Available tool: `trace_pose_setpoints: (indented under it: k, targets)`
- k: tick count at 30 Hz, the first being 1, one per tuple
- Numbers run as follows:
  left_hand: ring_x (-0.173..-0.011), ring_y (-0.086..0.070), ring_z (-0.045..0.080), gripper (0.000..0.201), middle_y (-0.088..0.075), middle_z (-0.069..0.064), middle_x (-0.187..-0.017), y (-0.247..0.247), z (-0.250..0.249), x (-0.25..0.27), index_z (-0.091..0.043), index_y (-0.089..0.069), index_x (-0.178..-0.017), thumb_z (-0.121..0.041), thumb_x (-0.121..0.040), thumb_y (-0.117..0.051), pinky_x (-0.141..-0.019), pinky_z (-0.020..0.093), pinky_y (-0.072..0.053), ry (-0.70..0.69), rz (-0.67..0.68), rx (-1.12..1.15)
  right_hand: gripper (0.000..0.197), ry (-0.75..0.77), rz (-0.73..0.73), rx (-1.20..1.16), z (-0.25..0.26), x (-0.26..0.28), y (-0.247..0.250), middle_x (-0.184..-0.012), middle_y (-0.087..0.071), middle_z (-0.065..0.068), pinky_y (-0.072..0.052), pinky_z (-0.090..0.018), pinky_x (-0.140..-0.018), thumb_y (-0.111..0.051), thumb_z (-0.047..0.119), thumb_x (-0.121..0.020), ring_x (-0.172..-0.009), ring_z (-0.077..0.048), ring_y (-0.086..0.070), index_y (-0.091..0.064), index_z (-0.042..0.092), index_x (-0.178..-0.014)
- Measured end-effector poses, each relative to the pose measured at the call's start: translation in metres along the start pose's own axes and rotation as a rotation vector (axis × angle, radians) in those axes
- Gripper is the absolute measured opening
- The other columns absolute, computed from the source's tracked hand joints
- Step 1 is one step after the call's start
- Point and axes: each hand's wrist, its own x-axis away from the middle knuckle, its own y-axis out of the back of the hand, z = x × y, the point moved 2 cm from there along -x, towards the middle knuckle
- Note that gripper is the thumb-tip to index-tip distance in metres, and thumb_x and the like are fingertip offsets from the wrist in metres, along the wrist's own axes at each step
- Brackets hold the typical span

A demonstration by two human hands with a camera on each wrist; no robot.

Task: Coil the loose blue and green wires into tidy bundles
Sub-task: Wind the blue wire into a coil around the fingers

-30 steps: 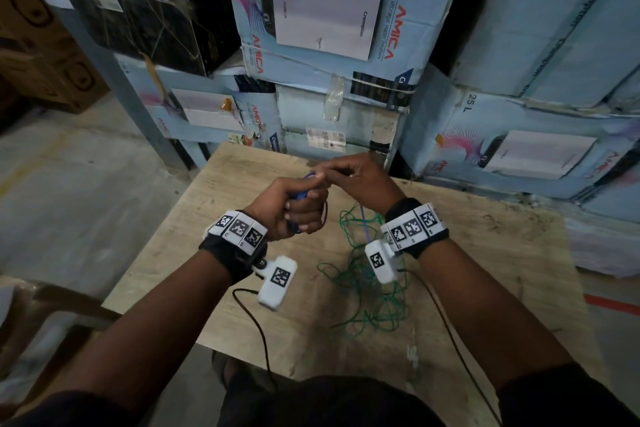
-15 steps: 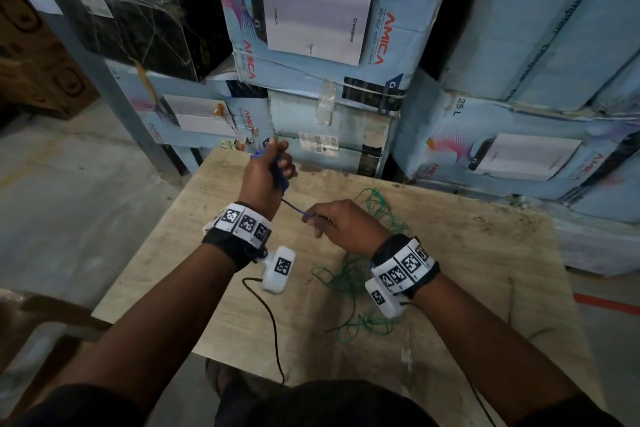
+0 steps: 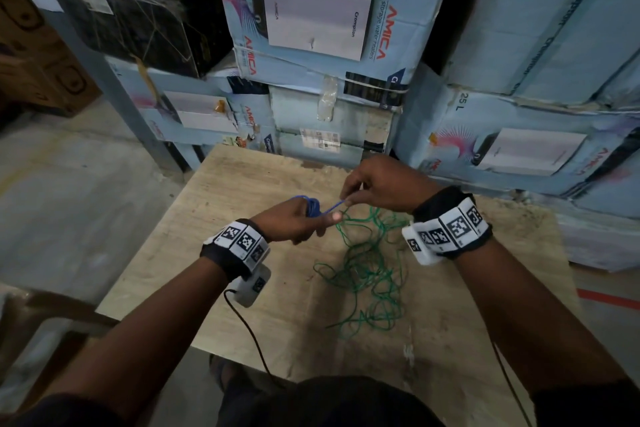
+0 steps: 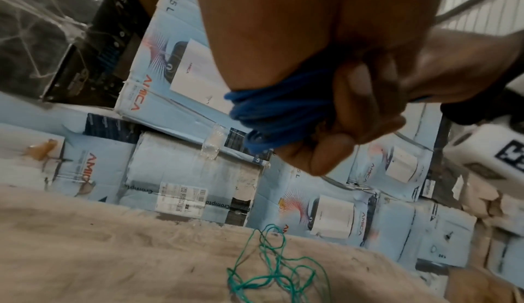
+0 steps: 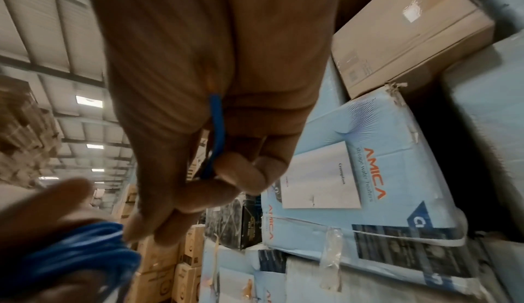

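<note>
2 hands work above a pale wooden table (image 3: 242, 204). The left hand (image 3: 294, 222) is curled into a fist around a coil of blue wire (image 4: 272, 115) – several turns wrapped around its fingers, thumb extended forward. A short straight run of blue wire leads from the coil to the right hand (image 3: 381, 184), which pinches it between thumb and fingertips (image 5: 241, 171), the other fingers loosely bent. Below the hands, a loose tangle of green wire (image 3: 363, 263) lies on the table – neither hand touches it. Stacked light-blue cartons (image 3: 311, 10) stand behind the table.
</note>
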Motion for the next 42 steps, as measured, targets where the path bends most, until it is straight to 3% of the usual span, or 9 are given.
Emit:
trace_pose_setpoints:
  k: [5, 9, 16, 19, 24, 29, 33, 36, 42]
  targets:
    - [-0.035, -0.022, 0.013, 0.044, -0.028, 0.002, -0.042, -0.006, -0.006, 0.004, -0.012, -0.048, -0.058, -0.03, -0.098, -0.056, -0.045, 0.023, -0.024, 0.027, 0.202, 0.56, 0.012, 0.038, -0.188, -0.102, -0.013, -0.008, -0.02, -0.087, -0.076, 0.01, -0.054, -0.035, -0.072, -0.074, 0.031, -0.088, -0.078, -0.002, -0.064, -0.081, 0.023, -0.094]
    - [-0.03, -0.021, 0.009, 0.039, -0.026, -0.009, -0.036, -0.003, -0.013, 0.011, -0.016, -0.049, -0.061, -0.033, -0.095, -0.058, -0.042, 0.022, -0.029, -0.051, 0.356, 1.072, 0.015, 0.019, -0.303, -0.398, -0.005, -0.005, -0.047, -0.095, -0.077, 0.008, -0.047, -0.017, -0.073, -0.071, 0.023, -0.093, -0.084, 0.002, -0.067, -0.08, 0.017, -0.103]
    - [-0.032, -0.013, 0.014, 0.048, -0.016, -0.004, -0.036, 0.003, -0.021, 0.014, -0.009, -0.054, -0.065, -0.033, -0.104, -0.04, -0.048, 0.03, -0.033, -0.266, 0.516, 1.507, 0.028, -0.058, -0.211, -0.643, 0.018, -0.006, -0.083, -0.114, -0.074, -0.005, -0.053, -0.047, -0.094, -0.048, 0.02, -0.105, -0.104, -0.018, -0.07, -0.068, 0.012, -0.124]
    - [-0.031, -0.013, 0.014, 0.053, -0.016, -0.004, -0.035, 0.008, -0.025, 0.013, -0.009, -0.055, -0.063, -0.037, -0.104, -0.037, -0.047, 0.029, -0.031, -0.32, 0.495, 1.529, 0.028, -0.179, -0.148, -1.093, 0.029, -0.005, -0.083, -0.113, -0.07, -0.012, -0.051, -0.052, -0.101, -0.045, 0.011, -0.104, -0.106, -0.027, -0.066, -0.066, 0.007, -0.122]
    - [-0.029, -0.019, 0.016, 0.067, -0.016, -0.003, -0.033, 0.018, -0.025, 0.009, -0.012, -0.051, -0.054, -0.048, -0.105, -0.026, -0.052, 0.03, -0.041, -0.297, 0.395, 1.495, 0.043, -0.233, -0.14, -1.425, 0.035, -0.006, -0.082, -0.106, -0.067, -0.018, -0.059, -0.043, -0.078, -0.041, 0.028, -0.094, -0.093, -0.032, -0.064, -0.066, 0.006, -0.121]
    - [-0.028, -0.027, 0.018, 0.073, -0.015, -0.003, -0.033, 0.015, -0.025, 0.007, -0.016, -0.049, -0.048, -0.053, -0.104, -0.019, -0.061, 0.029, -0.049, -0.176, 0.284, 1.332, 0.026, -0.295, -0.177, -1.031, 0.04, -0.013, -0.088, -0.099, -0.063, -0.003, -0.055, -0.03, -0.067, -0.039, 0.022, -0.108, -0.087, -0.017, -0.061, -0.055, 0.011, -0.126]
    - [-0.031, -0.038, 0.017, 0.072, -0.016, 0.0, -0.034, 0.014, -0.025, 0.01, -0.017, -0.047, -0.047, -0.056, -0.102, -0.022, -0.069, 0.03, -0.051, -0.109, 0.221, 1.163, 0.032, -0.305, -0.207, -0.692, 0.04, -0.008, -0.094, -0.101, -0.063, -0.004, -0.052, -0.051, -0.082, -0.035, 0.038, -0.106, -0.093, -0.027, -0.061, -0.053, 0.015, -0.12]
    - [-0.037, -0.045, 0.022, 0.07, -0.022, 0.0, -0.034, 0.023, -0.029, 0.016, -0.014, -0.04, -0.047, -0.058, -0.1, -0.024, -0.075, 0.033, -0.051, -0.062, 0.122, 0.952, 0.028, -0.249, -0.268, -0.536, 0.044, -0.004, -0.09, -0.094, -0.063, -0.009, -0.049, -0.05, -0.079, -0.035, 0.034, -0.107, -0.086, -0.028, -0.06, -0.05, 0.01, -0.111]
    - [-0.046, -0.042, 0.024, 0.068, -0.021, 0.006, -0.042, 0.028, -0.036, 0.014, -0.015, -0.028, -0.053, -0.068, -0.095, -0.034, -0.062, 0.032, -0.041, 0.022, -0.25, 0.639, 0.023, -0.203, -0.369, -0.202, 0.037, -0.011, -0.078, -0.089, -0.056, -0.014, -0.038, -0.039, -0.067, -0.036, 0.028, -0.107, -0.078, -0.027, -0.049, -0.046, 0.007, -0.108]
